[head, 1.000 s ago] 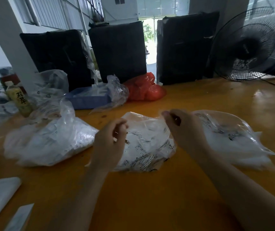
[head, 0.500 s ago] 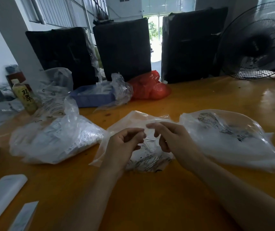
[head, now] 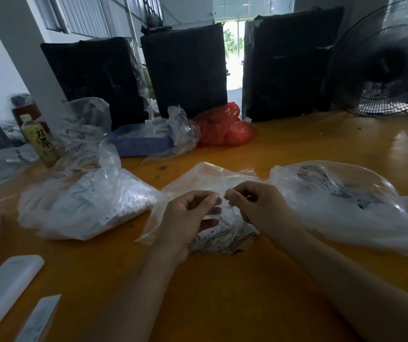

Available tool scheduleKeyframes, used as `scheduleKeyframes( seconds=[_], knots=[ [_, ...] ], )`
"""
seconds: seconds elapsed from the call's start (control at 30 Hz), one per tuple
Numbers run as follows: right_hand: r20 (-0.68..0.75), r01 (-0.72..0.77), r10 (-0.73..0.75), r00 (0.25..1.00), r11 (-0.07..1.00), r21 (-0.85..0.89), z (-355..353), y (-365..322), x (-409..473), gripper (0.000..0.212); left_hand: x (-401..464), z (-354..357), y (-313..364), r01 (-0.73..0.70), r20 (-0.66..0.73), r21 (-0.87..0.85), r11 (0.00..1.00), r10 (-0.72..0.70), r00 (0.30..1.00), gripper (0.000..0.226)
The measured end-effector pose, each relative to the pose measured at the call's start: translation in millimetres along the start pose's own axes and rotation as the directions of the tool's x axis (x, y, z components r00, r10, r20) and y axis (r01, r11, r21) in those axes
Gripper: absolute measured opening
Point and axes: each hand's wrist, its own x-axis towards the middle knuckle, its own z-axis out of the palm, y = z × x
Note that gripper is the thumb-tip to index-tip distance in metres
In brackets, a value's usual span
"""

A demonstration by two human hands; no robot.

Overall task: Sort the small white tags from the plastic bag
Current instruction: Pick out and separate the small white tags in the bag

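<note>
A: What lies closest, at the near edge of the table [head: 222, 292]?

B: At the near left corner there are two flat white things, a long rounded one [head: 3, 292] and a narrow strip [head: 40, 319]. I cannot tell what they are.

A: And the hands?

B: Both forearms reach in from the near edge and meet over the middle of the table. The left hand [head: 185, 218] has its fingers curled, thumb and forefinger pinching the clear film of the middle plastic bag [head: 212, 178]. The right hand [head: 259, 206] is curled too, its fingertips pinching the same film. The two pinches nearly touch.

A: Where are the tags?

B: The small white tags [head: 225, 238] lie heaped inside that bag, under and just behind the hands, resting on the table.

A: What sits beside it?

B: A fuller bag of white slips [head: 86, 203] to the left, and a wide clear bag [head: 346, 206] to the right, near the right edge.

A: Further back?

B: Toward the far left, a bottle with a yellow label [head: 40, 141], partly behind crumpled plastic. Then a blue tray [head: 138, 144] and a red bag [head: 225, 127], side by side. Along the far edge stand three black wrapped blocks [head: 185, 70], and a black fan [head: 385, 58] at the far right corner.
</note>
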Motion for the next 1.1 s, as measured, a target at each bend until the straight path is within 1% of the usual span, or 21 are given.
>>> scheduleKeyframes(
  seconds=[0.1, 0.2, 0.3, 0.37, 0.4, 0.47, 0.5, 0.53, 0.6, 0.67, 0.73, 0.77, 0.8, 0.87, 0.97, 1.03, 1.1],
  knots=[
    [0.004, 0.041, -0.041, 0.999, 0.997, -0.072, 1, -2, -1, 0.018, -1, 0, 2, 0.022, -0.012, -0.034, 0.999, -0.022, 1.0, 0.005],
    [-0.016, 0.057, -0.059, 0.998, 0.993, -0.1, 2, -2, 0, 0.017, 0, 0, 2, 0.023, -0.019, -0.063, 0.998, -0.024, 1.0, 0.009],
    [-0.004, 0.047, -0.048, 0.999, 0.986, -0.159, 4, -2, 1, 0.023, 2, 3, 2, -0.001, -0.062, -0.156, 0.988, -0.009, 0.998, 0.008],
    [0.003, 0.056, -0.057, 0.998, 0.962, -0.266, 6, 1, 2, 0.031, 5, 5, 2, -0.052, -0.127, -0.199, 0.979, 0.027, 0.992, 0.006],
    [-0.003, 0.083, -0.09, 0.996, 0.931, -0.355, 7, 3, 3, 0.033, 6, 5, 2, -0.078, -0.144, -0.246, 0.966, 0.044, 0.989, 0.009],
    [0.027, 0.164, -0.182, 0.983, 0.799, -0.579, 6, 6, 7, 0.031, 9, 2, 3, -0.101, -0.128, -0.374, 0.922, 0.056, 0.99, 0.014],
    [0.077, 0.195, -0.194, 0.978, 0.72, -0.666, 6, 7, 9, 0.029, 9, -1, 4, -0.098, -0.116, -0.41, 0.907, 0.055, 0.992, 0.015],
    [0.128, 0.206, -0.166, 0.978, 0.658, -0.724, 6, 9, 12, 0.029, 9, -2, 4, -0.09, -0.111, -0.418, 0.904, 0.047, 0.993, 0.017],
    [0.177, 0.172, -0.051, 0.983, 0.599, -0.782, 9, 12, 16, 0.035, 8, -4, 4, -0.061, -0.109, -0.383, 0.922, 0.021, 0.994, 0.022],
    [0.181, 0.121, 0.053, 0.982, 0.555, -0.823, 14, 17, 17, 0.046, 7, -3, 3, -0.05, -0.11, -0.285, 0.957, 0.019, 0.994, 0.025],
    [0.179, 0.103, 0.109, 0.978, 0.491, -0.865, 19, 21, 17, 0.054, 5, -2, 2, -0.059, -0.111, -0.19, 0.98, 0.038, 0.993, 0.026],
    [0.176, 0.104, 0.112, 0.978, 0.472, -0.876, 20, 23, 16, 0.055, 5, -1, 1, -0.06, -0.115, -0.15, 0.987, 0.043, 0.992, 0.026],
    [0.171, 0.105, 0.1, 0.98, 0.467, -0.878, 20, 24, 16, 0.054, 4, -1, 0, -0.054, -0.122, -0.112, 0.992, 0.04, 0.992, 0.025],
    [0.164, 0.119, 0.05, 0.985, 0.493, -0.862, 20, 24, 16, 0.047, 4, -1, -3, -0.024, -0.136, -0.048, 0.999, 0.017, 0.991, 0.02],
    [0.155, 0.145, -0.032, 0.987, 0.583, -0.799, 20, 23, 14, 0.03, 6, -2, -7, 0.004, -0.155, 0.063, 0.998, 0.006, 0.988, 0.019],
    [0.126, 0.137, -0.064, 0.99, 0.652, -0.746, 20, 23, 13, 0.019, 7, -2, -9, 0.012, -0.155, 0.056, 0.998, -0.003, 0.988, 0.025],
    [0.083, 0.115, -0.079, 0.993, 0.722, -0.682, 18, 23, 14, 0.014, 8, -3, -9, 0.01, -0.156, 0.013, 1.0, -0.008, 0.988, 0.031]
  ],
)
